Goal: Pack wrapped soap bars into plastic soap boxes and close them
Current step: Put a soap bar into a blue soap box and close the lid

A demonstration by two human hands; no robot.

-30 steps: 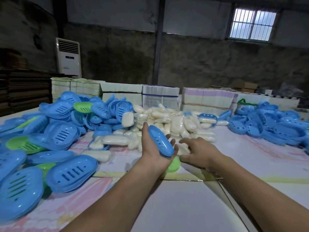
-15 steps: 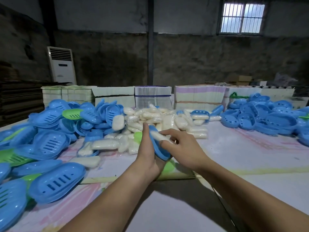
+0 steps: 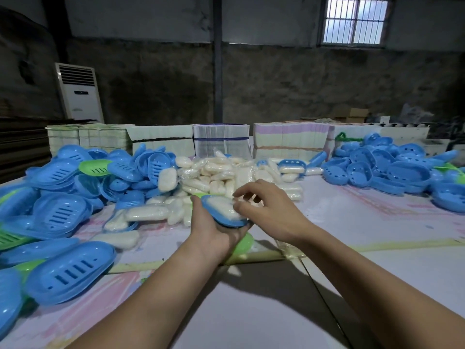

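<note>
Along the bench's left edge I see a heap of blue soap-box halves (image 3: 60, 212), slotted ones uppermost, with a few green halves (image 3: 94, 167) mixed in. Just right of that heap, toward the far middle of the bench (image 3: 251, 311), lies a pile of wrapped soap bars (image 3: 216, 177). In front of the pile my left hand (image 3: 214, 235) cups a blue box half (image 3: 226, 220) from underneath, fingers curled round its lower side and thumb along its near rim. A wrapped soap bar (image 3: 224, 209) lies inside that half. A green box half (image 3: 242, 244) shows just beneath the left hand; whether it rests on the bench or is held I cannot tell. My right hand (image 3: 271, 212) hovers over the bar's right end, fingers loosely bent and spread; its fingertips (image 3: 239, 210) look to be touching the wrapper, though blur keeps me from telling if they pinch it. At the bench's far right corner sits another heap of blue box halves (image 3: 392, 172).
</note>
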